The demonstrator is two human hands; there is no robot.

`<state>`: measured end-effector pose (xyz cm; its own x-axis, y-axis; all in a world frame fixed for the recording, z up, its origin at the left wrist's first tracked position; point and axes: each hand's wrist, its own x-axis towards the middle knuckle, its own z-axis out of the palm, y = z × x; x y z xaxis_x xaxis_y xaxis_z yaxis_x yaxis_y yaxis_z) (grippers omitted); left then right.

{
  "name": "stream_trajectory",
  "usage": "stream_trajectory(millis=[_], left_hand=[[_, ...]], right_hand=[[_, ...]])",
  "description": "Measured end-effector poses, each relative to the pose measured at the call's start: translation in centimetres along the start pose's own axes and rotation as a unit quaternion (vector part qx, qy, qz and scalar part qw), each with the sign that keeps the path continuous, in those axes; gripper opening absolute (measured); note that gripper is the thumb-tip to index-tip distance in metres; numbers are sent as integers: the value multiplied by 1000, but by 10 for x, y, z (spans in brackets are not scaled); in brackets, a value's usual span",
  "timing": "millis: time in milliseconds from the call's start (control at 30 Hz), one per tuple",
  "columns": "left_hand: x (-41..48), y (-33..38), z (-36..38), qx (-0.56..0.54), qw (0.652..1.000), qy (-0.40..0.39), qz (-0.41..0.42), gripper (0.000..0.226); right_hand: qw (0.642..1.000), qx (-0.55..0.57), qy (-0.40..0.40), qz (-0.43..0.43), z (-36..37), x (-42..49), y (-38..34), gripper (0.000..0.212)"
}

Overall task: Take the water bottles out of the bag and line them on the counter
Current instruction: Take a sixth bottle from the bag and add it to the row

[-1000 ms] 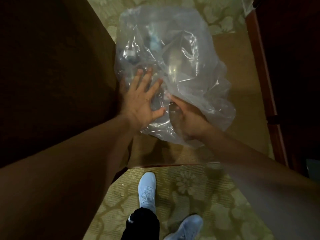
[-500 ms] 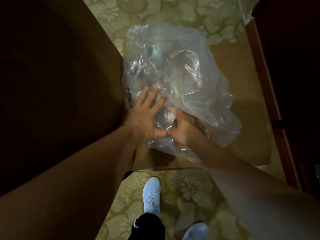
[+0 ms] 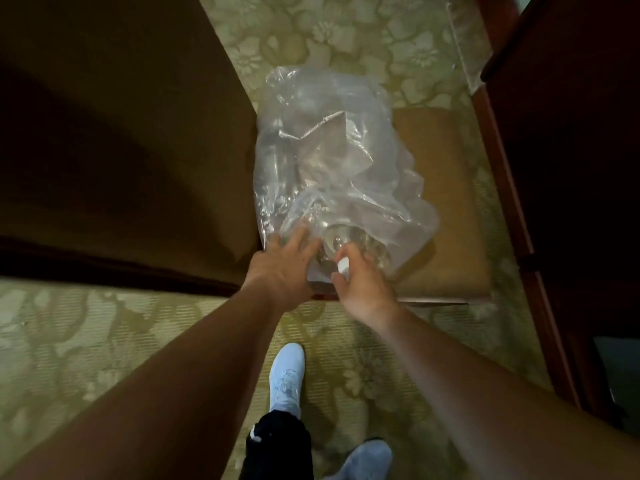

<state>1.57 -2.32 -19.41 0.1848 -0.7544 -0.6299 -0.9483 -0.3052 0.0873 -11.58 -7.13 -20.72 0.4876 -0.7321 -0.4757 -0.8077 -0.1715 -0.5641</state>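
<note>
Our right hand (image 3: 360, 284) pinches a white bottle cap (image 3: 343, 265), left hand (image 3: 282, 268) flat on the bag (image 3: 332, 161); no cap showed before. Bag's clear, crumpled.

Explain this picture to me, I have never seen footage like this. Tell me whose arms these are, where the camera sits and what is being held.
There is no machine here. These are a person's two bare arms, filmed by one wide-angle camera worn on the head and looking down. That is why the shoes and the flowered carpet show below. A clear plastic bag lies on a tan cushioned seat. The left hand rests on the bag with straight fingers. The right hand pinches the white cap of a water bottle, whose clear body lies at the bag's near end.
</note>
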Motion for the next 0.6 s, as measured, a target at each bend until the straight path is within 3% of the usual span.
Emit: stream_trajectory(millis=[167,433,600], left_hand=[[-46,37,6,-10,1000,3,-18,85],[-84,49,-17,-152,987,40,-40,89],[-99,43,-35,-200,978,65,7,85]], right_hand=[[999,-23,10,-29,-26,-48,3,21],[995,-60,34,-79,-68,-99,-19,21],[990,-56,70,-110,-97,-119,-42,18]])
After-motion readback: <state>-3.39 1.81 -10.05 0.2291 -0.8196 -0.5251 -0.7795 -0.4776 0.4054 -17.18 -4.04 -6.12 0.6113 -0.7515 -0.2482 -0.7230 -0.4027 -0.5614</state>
